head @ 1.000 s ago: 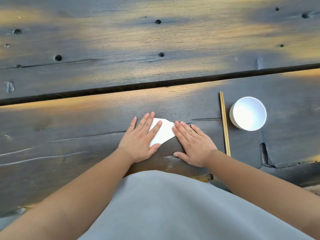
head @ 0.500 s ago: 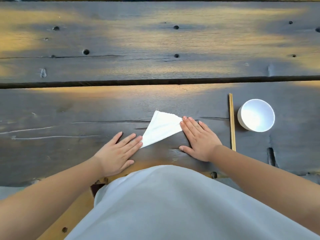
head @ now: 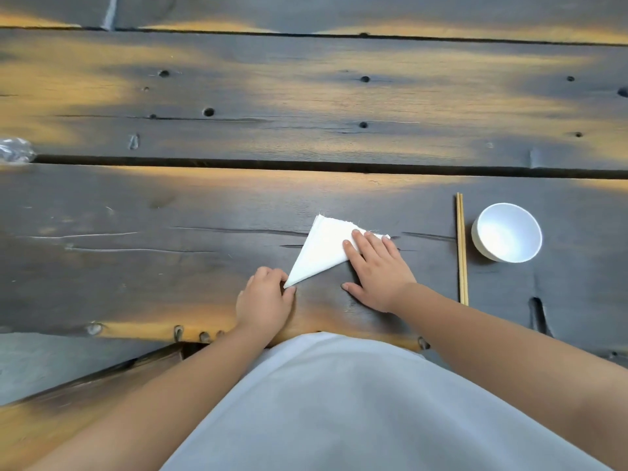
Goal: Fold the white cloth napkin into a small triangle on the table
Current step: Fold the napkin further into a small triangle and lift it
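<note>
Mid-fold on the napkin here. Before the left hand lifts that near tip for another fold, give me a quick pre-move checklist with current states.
1. Napkin already a flat triangle on the table: ok.
2. Right hand flat, fingers pinning the far right corner: ok.
3. Left hand curled at the near tip: ok; firm pinch: cannot tell.
4. Chopsticks and bowl apart from the napkin: ok.
5. Layers aligned along the far edge: cannot tell.

Open planks left of and beyond the napkin point(head: 321, 253); chopsticks point(head: 461, 248) and bowl point(head: 507, 232) on its right
</note>
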